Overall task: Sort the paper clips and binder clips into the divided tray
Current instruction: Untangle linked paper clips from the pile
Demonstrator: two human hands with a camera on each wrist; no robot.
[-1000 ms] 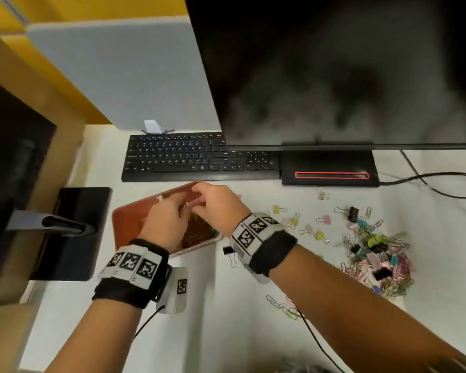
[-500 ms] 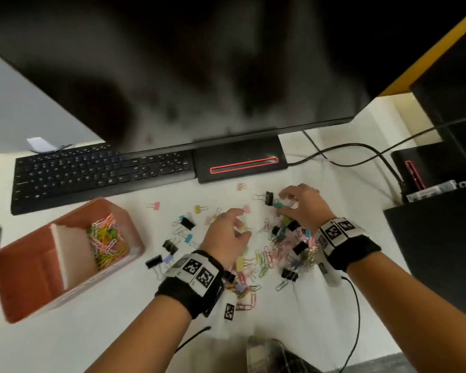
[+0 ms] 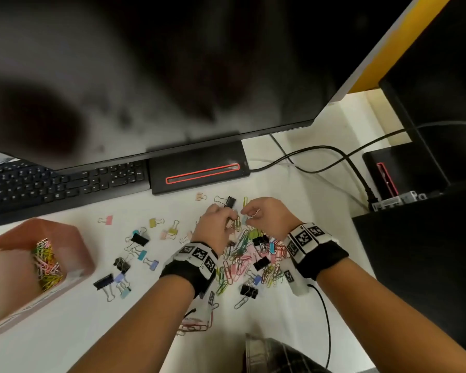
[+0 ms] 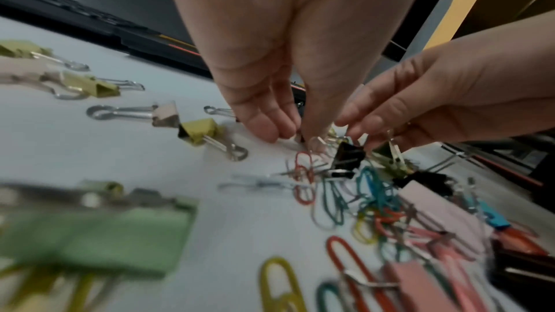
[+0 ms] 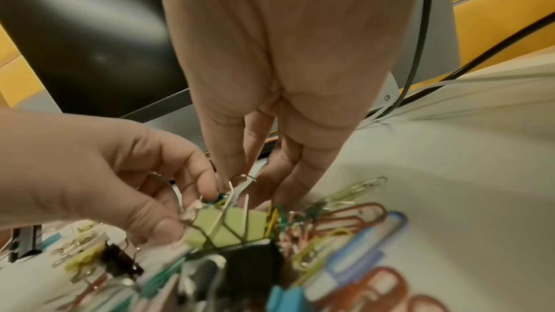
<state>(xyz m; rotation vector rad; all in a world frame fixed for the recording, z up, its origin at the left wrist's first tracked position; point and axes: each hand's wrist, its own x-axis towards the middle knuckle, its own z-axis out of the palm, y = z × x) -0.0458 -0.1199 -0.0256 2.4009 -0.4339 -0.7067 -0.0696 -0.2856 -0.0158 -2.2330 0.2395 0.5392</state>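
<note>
A heap of coloured paper clips and binder clips (image 3: 249,255) lies on the white desk. Both hands work at its far edge. My left hand (image 3: 233,220) pinches a tangle of paper clips (image 4: 303,167) with thumb and fingertips. My right hand (image 3: 246,212) pinches the wire handle of a pale green binder clip (image 5: 231,224), which is caught in the same tangle. The two hands nearly touch. The orange divided tray (image 3: 73,238) stands at the left, with paper clips (image 3: 46,265) in its near-right compartment.
Loose binder clips (image 3: 139,239) are scattered between tray and heap. A black keyboard (image 3: 51,181), the monitor stand (image 3: 199,170) and the monitor close the back. Cables (image 3: 334,154) and a black box (image 3: 414,238) lie at the right.
Both hands left the tray and went right to the heap. Over the last half second they drew together at its far edge and took hold of the clips.
</note>
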